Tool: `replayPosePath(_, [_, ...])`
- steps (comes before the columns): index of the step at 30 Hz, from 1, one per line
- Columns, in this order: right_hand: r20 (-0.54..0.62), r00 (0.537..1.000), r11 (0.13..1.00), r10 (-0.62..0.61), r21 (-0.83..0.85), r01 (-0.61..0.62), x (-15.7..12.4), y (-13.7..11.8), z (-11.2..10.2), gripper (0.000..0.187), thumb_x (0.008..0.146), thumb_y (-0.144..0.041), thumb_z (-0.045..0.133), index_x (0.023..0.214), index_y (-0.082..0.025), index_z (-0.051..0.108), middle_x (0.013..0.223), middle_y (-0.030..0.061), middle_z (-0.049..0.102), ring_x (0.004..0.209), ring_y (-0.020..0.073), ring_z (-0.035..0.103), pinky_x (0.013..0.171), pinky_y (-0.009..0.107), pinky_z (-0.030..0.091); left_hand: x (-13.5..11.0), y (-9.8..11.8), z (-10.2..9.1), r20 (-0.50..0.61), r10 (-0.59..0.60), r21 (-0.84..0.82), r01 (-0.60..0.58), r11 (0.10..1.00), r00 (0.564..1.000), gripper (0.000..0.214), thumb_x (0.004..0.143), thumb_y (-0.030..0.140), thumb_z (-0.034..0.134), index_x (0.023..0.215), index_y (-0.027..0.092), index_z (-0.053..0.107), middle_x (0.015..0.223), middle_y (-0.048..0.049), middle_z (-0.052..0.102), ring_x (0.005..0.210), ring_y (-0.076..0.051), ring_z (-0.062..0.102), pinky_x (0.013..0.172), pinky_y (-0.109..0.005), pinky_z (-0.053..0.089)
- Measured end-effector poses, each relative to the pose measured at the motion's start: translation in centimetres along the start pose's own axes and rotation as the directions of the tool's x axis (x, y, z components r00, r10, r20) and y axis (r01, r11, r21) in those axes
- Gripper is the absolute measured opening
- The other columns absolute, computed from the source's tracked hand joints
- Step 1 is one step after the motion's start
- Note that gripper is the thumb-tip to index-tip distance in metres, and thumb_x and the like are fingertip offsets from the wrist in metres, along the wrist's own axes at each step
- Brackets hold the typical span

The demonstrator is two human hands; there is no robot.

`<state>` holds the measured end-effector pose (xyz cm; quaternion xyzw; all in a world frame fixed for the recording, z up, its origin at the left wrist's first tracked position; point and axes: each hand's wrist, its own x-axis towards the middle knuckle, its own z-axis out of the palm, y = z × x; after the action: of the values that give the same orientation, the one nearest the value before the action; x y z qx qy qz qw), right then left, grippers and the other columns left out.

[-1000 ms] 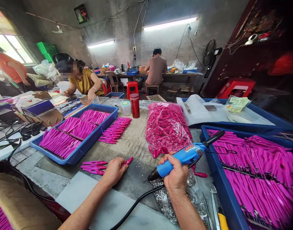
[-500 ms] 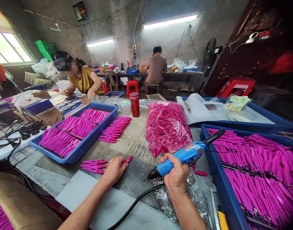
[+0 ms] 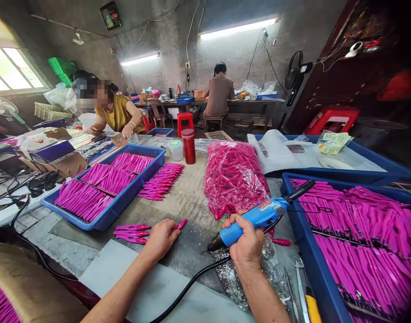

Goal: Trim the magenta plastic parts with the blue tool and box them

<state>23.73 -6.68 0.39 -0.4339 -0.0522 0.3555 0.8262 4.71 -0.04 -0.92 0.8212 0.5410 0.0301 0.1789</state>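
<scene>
My right hand (image 3: pixel 247 242) is wrapped round a blue electric screwdriver (image 3: pixel 248 223), its dark tip pointing down and left just above the table. A black cord runs from the tool toward the near edge. My left hand (image 3: pixel 162 237) pinches a slim magenta piece, whose glossy pointed end (image 3: pixel 182 224) sticks out past the fingers; the rest of it is hidden. Beside that hand lie several magenta pieces (image 3: pixel 131 233) with glossy tips. Tiny rings (image 3: pixel 199 215) are scattered on the table between the hands. Under my right wrist is a clear bag of small metal parts (image 3: pixel 234 278).
Blue trays of magenta pieces stand left (image 3: pixel 104 220) and right (image 3: pixel 291 215). A plastic bag of magenta parts (image 3: pixel 237 177), a red bottle (image 3: pixel 189 147) and a row of pieces (image 3: pixel 161 181) lie ahead. Hand tools (image 3: pixel 302 287) are at right. A co-worker (image 3: pixel 116 112) sits across.
Both hands and the screwdriver stay nearly in place. At the far left, the person in orange has mostly moved out of view, and a white fan shows there.
</scene>
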Motion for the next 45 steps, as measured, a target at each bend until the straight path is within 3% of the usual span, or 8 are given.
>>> replayPosePath(5, [-0.004, 1.0, 1.0, -0.004, -0.002, 0.004, -0.1, -0.1, 0.1, 0.042, 0.048, -0.036, 0.07, 0.078, -0.019, 0.047, 0.049, -0.0046, 0.052, 0.043, 0.0138, 0.049, 0.047, 0.026, 0.041, 0.5, 0.4, -0.2, 0.041, -0.069, 0.028, 0.068, 0.997, 0.997, 0.011, 0.084, 0.021, 0.055, 0.075, 0.018, 0.062, 0.079, -0.0008, 0.065, 0.078, -0.014, 0.059, 0.067, -0.022, 0.036])
replayPosePath(10, [0.019, 1.0, 1.0, -0.014, -0.01, 0.014, 0.0, 0.1, -0.1, 0.043, 0.05, -0.036, 0.07, 0.081, -0.019, 0.046, 0.051, -0.0054, 0.052, 0.044, 0.0136, 0.05, 0.048, 0.026, 0.042, 0.4, 0.3, 0.0, 0.022, -0.044, 0.057, 0.042, 0.997, 0.999, 0.011, 0.085, 0.021, 0.054, 0.078, 0.017, 0.062, 0.082, -0.0019, 0.065, 0.081, -0.015, 0.059, 0.068, -0.023, 0.036])
replayPosePath(18, [0.027, 0.999, 1.0, -0.027, -0.013, 0.027, 0.1, 0.3, -0.2, 0.04, 0.052, -0.036, 0.07, 0.08, -0.019, 0.047, 0.053, -0.0048, 0.052, 0.044, 0.0141, 0.05, 0.046, 0.027, 0.042, 0.0, -0.2, 0.4, -0.022, 0.014, -0.028, -0.015, 1.0, 1.0, 0.015, 0.087, 0.022, 0.05, 0.079, 0.017, 0.062, 0.08, -0.0012, 0.063, 0.077, -0.014, 0.058, 0.069, -0.021, 0.038])
replayPosePath(24, [0.0, 1.0, 1.0, -0.02, 0.006, 0.02, 0.0, 0.1, 0.0, 0.039, 0.05, -0.035, 0.069, 0.078, -0.018, 0.048, 0.051, -0.0041, 0.053, 0.043, 0.0144, 0.049, 0.046, 0.028, 0.042, -0.3, 0.2, 0.2, -0.006, 0.024, 0.037, -0.024, 0.999, 1.0, 0.016, 0.087, 0.021, 0.05, 0.077, 0.017, 0.062, 0.081, -0.0019, 0.062, 0.078, -0.014, 0.059, 0.069, -0.021, 0.038])
replayPosePath(45, [0.008, 1.0, 1.0, -0.029, -0.003, 0.029, 0.0, 0.0, 0.1, 0.038, 0.049, -0.036, 0.07, 0.075, -0.018, 0.048, 0.049, -0.0032, 0.052, 0.043, 0.0147, 0.049, 0.045, 0.028, 0.041, 0.2, 1.3, -0.6, 0.051, -0.064, 0.094, 0.058, 0.994, 0.997, 0.012, 0.086, 0.022, 0.054, 0.079, 0.018, 0.063, 0.088, -0.0018, 0.066, 0.084, -0.015, 0.06, 0.07, -0.022, 0.036])
